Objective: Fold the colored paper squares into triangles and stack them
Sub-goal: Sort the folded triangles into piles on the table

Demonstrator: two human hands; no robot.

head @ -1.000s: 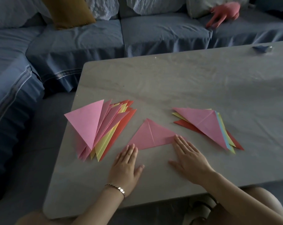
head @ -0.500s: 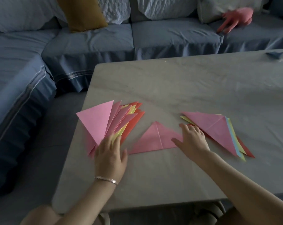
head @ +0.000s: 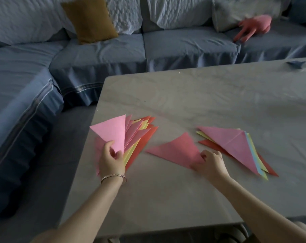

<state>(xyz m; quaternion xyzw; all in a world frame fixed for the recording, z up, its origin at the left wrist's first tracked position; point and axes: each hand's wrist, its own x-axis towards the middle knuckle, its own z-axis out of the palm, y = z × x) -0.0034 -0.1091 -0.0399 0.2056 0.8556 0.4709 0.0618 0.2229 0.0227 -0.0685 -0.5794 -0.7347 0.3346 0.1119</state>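
Left hand [head: 111,160]: fingers curled, thumb on top. It pinches the narrow near end of the fanned pile [head: 140,137] of folded triangles, with the thumb on the tip of the top pink triangle [head: 111,133]. There's a bracelet [head: 113,176] on that wrist.

Right hand [head: 212,163]: fingers curled in, not spread. It grips the near right corner of the single triangle [head: 176,149], thumb on top of the paper. The frame is blurred there, so I can't tell how much of the corner is under the palm.

Layout on the table [head: 210,102]:
- The fanned pile is at the left, pink on top with yellow and red below. Its sheets spread away from the person, and the top sheet's left corner reaches the table's left edge.
- The single triangle lies flat in the middle, between the piles. It's just beside each but touches neither, and its long edge runs toward the right hand.
- The right pile [head: 236,146] has pink on top with a crease showing. Blue, yellow and red edges stick out underneath. It's loosely squared, not fanned.

Room: there's bare tabletop behind all three papers and a bare strip between the hands and the near edge. A small blue object [head: 297,64] sits at the far right, well apart from the papers.

Beyond the table, a blue sofa [head: 99,55] wraps around the left and far sides. On it are a mustard cushion [head: 89,20] and a pink plush toy [head: 254,27].
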